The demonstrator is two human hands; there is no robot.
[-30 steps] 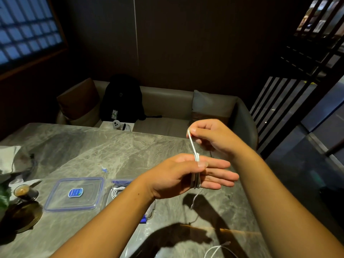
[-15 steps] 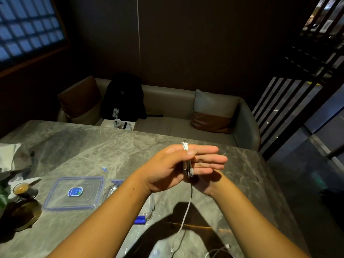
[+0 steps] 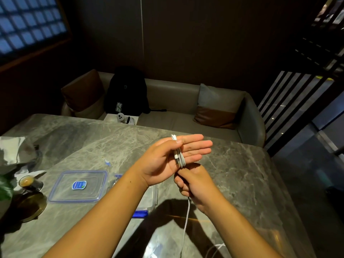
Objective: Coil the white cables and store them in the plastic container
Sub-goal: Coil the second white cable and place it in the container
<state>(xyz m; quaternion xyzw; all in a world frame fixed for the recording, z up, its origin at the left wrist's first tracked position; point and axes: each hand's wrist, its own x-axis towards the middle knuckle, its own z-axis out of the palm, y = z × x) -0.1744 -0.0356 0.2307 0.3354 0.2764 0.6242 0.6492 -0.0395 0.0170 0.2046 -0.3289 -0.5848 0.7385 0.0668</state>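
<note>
I see white cable (image 3: pixel 179 157) looped around the straight fingers of left hand (image 3: pixel 162 162), thumb pinning it; right hand (image 3: pixel 194 181), just below, grips the trailing strand.

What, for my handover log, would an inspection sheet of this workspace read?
Surface: grey marble table.
Job's things: white cable looped round the left fingers; plastic container mostly hidden behind the left forearm; lid flat beside it.
Clutter: cup by a dark dish; crumpled paper.
Grippers: left hand thumb pins the loops; right hand grips the cable below.
Cables: tail hangs from the right hand toward the near edge; another white strand there.
Surroundings: sofa, black backpack, cushion.
</note>
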